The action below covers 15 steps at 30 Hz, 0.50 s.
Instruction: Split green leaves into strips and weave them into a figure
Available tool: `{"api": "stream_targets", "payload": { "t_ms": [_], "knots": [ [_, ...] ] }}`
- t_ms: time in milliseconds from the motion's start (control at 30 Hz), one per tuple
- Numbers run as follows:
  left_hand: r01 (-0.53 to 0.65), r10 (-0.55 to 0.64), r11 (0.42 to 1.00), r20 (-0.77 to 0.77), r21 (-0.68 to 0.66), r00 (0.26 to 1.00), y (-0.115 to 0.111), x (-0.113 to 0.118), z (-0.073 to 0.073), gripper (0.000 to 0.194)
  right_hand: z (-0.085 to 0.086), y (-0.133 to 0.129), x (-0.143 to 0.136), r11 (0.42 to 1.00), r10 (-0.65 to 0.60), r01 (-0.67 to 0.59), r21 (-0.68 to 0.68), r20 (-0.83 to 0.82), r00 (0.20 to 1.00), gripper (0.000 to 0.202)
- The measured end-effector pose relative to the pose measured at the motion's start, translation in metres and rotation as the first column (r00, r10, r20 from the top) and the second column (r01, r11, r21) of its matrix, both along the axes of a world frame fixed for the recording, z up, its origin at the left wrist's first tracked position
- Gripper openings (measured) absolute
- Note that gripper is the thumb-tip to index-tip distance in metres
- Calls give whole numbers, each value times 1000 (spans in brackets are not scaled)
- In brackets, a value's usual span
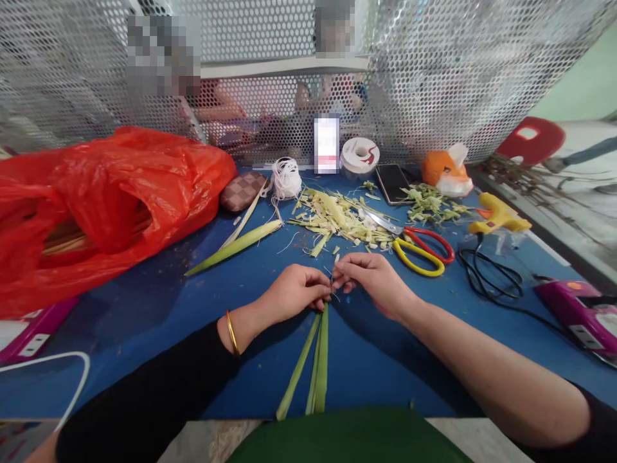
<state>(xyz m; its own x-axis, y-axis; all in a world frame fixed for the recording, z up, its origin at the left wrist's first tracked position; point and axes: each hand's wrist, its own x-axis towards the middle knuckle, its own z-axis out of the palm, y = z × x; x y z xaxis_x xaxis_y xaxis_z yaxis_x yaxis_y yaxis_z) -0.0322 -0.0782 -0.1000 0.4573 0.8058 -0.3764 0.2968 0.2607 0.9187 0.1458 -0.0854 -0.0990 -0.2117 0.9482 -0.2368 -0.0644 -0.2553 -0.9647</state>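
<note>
Long green leaf strips (322, 360) hang down toward the table's front edge, their upper ends pinched by my left hand (294, 292). Close against it, my right hand (369, 280) has its fingertips pressed together around a thin thread, whose loose ends show between the two hands. A ball of white string (286, 179) sits farther back, with a strand running to a tied green leaf bundle (234, 247) on the left. Red-and-yellow-handled scissors (419, 247) lie beyond my right hand, blades over pale leaf scraps (332, 215).
A red plastic bag (178, 173) fills the left side beside a checkered pouch (243, 191). Along the back stand a lit phone (326, 145), a ribbon spool (359, 156), a dark phone (393, 183) and a tissue pack (446, 173). A yellow glue gun (499, 215) and purple power strip (578, 315) are right.
</note>
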Motion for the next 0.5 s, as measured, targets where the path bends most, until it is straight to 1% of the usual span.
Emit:
{"api": "stream_targets", "payload": {
  "t_ms": [100,200,267,333,367,433,467,500],
  "knots": [
    [16,-16,1000,3,-24,1000,0,0,2,7,-1,0,-1,998,-19,16,-66,-40,999,27],
    [14,-14,1000,6,-7,1000,0,1,1,6,1,-2,-1,998,-12,6,-61,-83,996,24],
    [-2,2,1000,15,9,1000,-1,2,1,8,4,-2,0,1000,4,-5,-13,-112,994,22],
    [-19,19,1000,28,11,999,-1,3,0,10,6,-2,4,996,1,8,84,-105,994,27],
    [-26,25,1000,35,7,999,-1,3,0,10,7,-1,7,989,-20,29,146,-66,998,29],
    [-33,34,999,46,-3,998,-1,2,0,9,7,1,14,960,-70,41,278,98,993,25],
    [-36,37,999,51,-7,998,-1,1,0,8,7,2,16,944,-80,8,329,206,975,19],
    [-38,38,999,56,-9,998,0,1,0,7,6,2,19,934,-63,-56,354,315,947,14]
  ]
}}
